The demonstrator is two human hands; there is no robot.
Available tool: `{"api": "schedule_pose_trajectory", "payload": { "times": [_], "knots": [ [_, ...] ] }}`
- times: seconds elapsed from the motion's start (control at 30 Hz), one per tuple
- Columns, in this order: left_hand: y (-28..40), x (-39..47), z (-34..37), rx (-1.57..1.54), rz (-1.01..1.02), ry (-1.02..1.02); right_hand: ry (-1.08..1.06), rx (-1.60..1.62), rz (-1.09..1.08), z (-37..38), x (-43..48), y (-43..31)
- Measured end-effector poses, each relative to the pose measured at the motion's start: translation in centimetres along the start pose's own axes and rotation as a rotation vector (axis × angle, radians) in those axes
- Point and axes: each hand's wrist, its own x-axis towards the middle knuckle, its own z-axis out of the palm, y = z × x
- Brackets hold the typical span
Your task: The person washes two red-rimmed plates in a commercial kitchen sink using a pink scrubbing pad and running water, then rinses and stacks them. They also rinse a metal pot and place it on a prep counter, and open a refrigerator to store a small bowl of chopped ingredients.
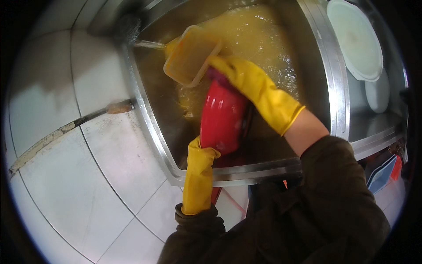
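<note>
A glossy red bowl is tilted on its side over the sink, its outer wall towards me. My left hand, in a yellow rubber glove, grips its near end; the fingers are mostly hidden behind the bowl. At the far end my right hand, gloved likewise, presses a purple scrubbing cloth or pad to the rim; blur hides which. Just beyond, a translucent plastic container with orange stains sits tilted in the murky yellowish water.
The steel sink has a raised metal rim. In the adjoining basin to the right stand a white oval lid or tray and another white piece. Left lies a tiled floor or wall crossed by a worn pipe.
</note>
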Motion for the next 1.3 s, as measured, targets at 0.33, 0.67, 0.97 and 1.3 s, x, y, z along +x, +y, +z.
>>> {"api": "schedule_pose_trajectory", "payload": {
  "times": [0.33, 0.67, 0.97, 1.3],
  "knots": [
    [-2.6, 1.9, -6.9, 0.195, -0.145, 0.036, 0.057, 0.317, 0.550, 3.7, -4.1, 8.3],
    [3.2, 1.8, 0.9, 0.098, 0.198, 0.133, -0.238, -0.371, -0.211, 3.6, -0.8, -13.2],
    [0.4, 0.9, -2.9, -0.068, 0.064, 0.098, 0.002, 0.114, 0.396, 2.3, -0.1, -3.6],
    [1.7, 0.6, -1.9, -0.137, 0.042, 0.071, -0.234, -0.459, 0.990, 5.7, -11.5, 10.0]
  ]
}}
